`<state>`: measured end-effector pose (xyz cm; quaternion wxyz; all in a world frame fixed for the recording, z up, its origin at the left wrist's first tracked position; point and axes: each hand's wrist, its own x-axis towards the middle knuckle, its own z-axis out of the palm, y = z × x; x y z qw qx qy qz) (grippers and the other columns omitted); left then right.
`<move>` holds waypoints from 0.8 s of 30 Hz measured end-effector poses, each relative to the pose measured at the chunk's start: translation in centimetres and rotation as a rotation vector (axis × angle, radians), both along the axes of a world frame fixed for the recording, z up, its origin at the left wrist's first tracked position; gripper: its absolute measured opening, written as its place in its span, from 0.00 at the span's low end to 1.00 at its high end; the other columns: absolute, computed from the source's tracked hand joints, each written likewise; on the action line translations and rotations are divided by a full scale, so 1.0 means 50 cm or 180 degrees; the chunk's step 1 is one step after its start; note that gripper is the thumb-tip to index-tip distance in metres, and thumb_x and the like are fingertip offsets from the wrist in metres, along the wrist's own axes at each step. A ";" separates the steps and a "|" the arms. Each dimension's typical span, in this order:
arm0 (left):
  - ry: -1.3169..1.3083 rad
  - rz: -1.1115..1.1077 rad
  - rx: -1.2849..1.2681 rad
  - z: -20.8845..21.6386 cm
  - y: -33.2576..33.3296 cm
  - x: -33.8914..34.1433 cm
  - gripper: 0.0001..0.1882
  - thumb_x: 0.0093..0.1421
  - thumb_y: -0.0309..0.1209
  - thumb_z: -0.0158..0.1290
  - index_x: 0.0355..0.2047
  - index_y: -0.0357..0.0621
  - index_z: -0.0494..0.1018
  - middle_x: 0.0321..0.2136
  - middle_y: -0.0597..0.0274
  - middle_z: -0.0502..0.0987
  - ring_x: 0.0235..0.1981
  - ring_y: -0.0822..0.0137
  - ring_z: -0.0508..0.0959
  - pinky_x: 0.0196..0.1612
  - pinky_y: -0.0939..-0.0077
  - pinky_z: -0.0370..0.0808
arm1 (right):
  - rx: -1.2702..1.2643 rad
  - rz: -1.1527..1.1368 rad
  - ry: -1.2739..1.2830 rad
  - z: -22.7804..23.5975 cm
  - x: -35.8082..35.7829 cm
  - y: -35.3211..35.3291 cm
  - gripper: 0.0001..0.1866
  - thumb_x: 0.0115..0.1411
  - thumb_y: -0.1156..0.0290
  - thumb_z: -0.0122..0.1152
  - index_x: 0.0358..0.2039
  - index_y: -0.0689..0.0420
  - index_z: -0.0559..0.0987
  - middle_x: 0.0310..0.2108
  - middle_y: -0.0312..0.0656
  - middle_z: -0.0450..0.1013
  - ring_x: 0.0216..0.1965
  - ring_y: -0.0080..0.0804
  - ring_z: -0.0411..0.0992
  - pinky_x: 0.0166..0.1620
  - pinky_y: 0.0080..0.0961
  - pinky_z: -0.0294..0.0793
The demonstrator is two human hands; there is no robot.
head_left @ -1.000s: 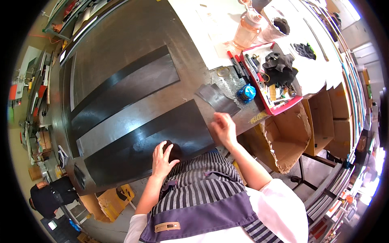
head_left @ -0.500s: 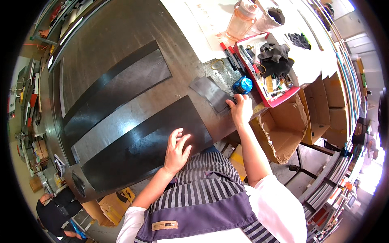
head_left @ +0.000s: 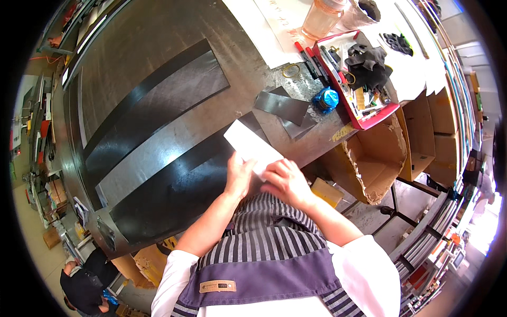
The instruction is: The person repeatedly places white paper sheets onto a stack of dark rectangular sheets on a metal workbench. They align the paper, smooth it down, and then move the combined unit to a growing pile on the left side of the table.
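From my remote post I watch two hands near the centre of the frame, forearms rising from the lower edge: the left hand (head_left: 239,177) grasps a white piece (head_left: 252,143) by its near left edge, thumb against it; the right hand (head_left: 288,182), fingers bent, meets its near right end, though I cannot tell whether it grips. The white piece slants over the right end of one long black sheet (head_left: 174,190) on the dark worktop (head_left: 153,39). Right of centre I count two small dark pieces (head_left: 283,107), overlapping, and one blue round item (head_left: 325,100). Upper right holds one red tray (head_left: 369,123) of tools, two red-capped markers (head_left: 302,50) beside it, one bottle (head_left: 322,20) and one dark glove (head_left: 397,44). An open carton (head_left: 377,158) stands below the tray; one co-worker (head_left: 87,282) bends at lower left.
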<state>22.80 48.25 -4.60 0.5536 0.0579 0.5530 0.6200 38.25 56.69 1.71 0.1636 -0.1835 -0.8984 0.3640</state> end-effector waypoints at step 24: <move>0.2554 -0.0390 -0.0652 -0.083 -0.020 -0.011 0.10 0.56 0.26 0.62 0.37 0.35 0.78 0.26 0.67 0.79 0.26 0.77 0.76 0.32 0.81 0.75 | -0.1798 -0.2105 0.0092 -0.154 0.041 -0.026 0.07 0.55 0.76 0.64 0.34 0.62 0.77 0.26 0.40 0.73 0.25 0.25 0.69 0.32 0.21 0.70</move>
